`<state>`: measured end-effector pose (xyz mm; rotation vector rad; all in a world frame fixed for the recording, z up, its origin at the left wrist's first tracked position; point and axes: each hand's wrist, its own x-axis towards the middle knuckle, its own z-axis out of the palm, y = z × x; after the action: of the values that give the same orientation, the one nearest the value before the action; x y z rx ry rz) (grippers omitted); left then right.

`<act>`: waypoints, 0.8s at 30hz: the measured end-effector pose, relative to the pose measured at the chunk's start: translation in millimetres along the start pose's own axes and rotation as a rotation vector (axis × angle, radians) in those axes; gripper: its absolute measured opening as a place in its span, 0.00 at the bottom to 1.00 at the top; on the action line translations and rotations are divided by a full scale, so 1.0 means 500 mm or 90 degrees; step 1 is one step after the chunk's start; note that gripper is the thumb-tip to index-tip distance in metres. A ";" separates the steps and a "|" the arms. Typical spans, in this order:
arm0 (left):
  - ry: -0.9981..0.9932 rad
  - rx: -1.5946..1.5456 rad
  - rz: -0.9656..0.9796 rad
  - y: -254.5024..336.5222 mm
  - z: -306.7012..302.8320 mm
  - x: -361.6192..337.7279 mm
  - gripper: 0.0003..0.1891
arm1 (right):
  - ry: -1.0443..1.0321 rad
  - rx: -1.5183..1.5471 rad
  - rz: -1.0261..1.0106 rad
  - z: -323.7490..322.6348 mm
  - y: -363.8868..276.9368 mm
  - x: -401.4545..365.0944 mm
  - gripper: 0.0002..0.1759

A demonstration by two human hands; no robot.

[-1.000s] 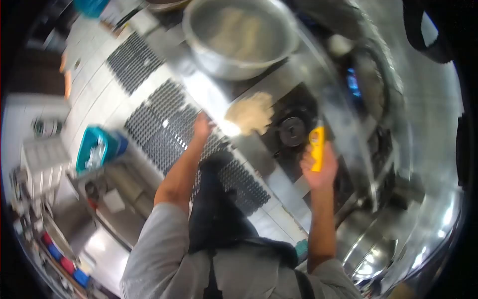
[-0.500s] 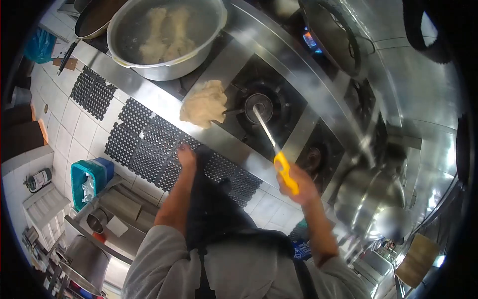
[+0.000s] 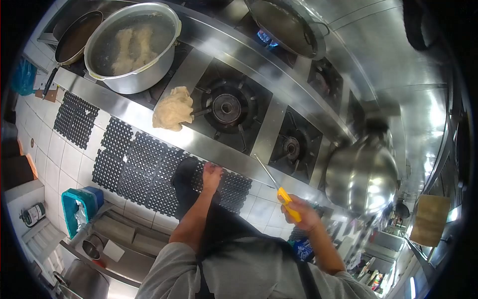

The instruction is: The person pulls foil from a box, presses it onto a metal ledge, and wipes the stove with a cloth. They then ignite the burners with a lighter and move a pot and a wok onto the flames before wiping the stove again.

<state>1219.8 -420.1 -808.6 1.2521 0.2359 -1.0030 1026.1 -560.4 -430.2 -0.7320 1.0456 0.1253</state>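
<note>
A yellow lighter point(image 3: 289, 203) with a long metal tip is in my right hand point(image 3: 303, 213), its fingers wrapped round the handle. The tip points up and left, over the stove's front edge. Below that edge, my left hand point(image 3: 212, 174) hangs over the black floor mat with its fingers curled; whether they hold anything is too small to tell. No flame shows on the near burner point(image 3: 226, 108). Beside this burner a crumpled beige cloth point(image 3: 173, 108) lies on the steel edge.
A large pot point(image 3: 134, 83) of liquid with pale pieces stands at the upper left, beside a brown-filled pan point(image 3: 78, 41). A blue flame point(image 3: 266, 39) burns under a wide pan point(image 3: 285, 25) at the back. A big steel vessel point(image 3: 361, 174) is at the right.
The view has shifted right along the stove. The lighter's tip has moved away from the near burner to the front edge. My left hand has moved right, closer to the lighter.
</note>
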 end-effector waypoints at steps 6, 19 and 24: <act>0.046 -0.095 -0.022 0.036 -0.008 0.009 0.13 | 0.028 -0.021 -0.007 -0.016 0.013 -0.020 0.26; 0.024 -0.099 -0.017 0.039 -0.024 0.015 0.14 | 0.033 -0.068 -0.006 0.015 -0.002 -0.011 0.25; -0.019 -0.070 -0.037 0.042 -0.034 0.015 0.09 | 0.022 -0.062 -0.004 0.007 0.002 -0.006 0.25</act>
<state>1245.7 -409.6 -805.2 1.1350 0.3019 -1.0450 1026.9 -556.6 -427.3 -0.8283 1.0752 0.1603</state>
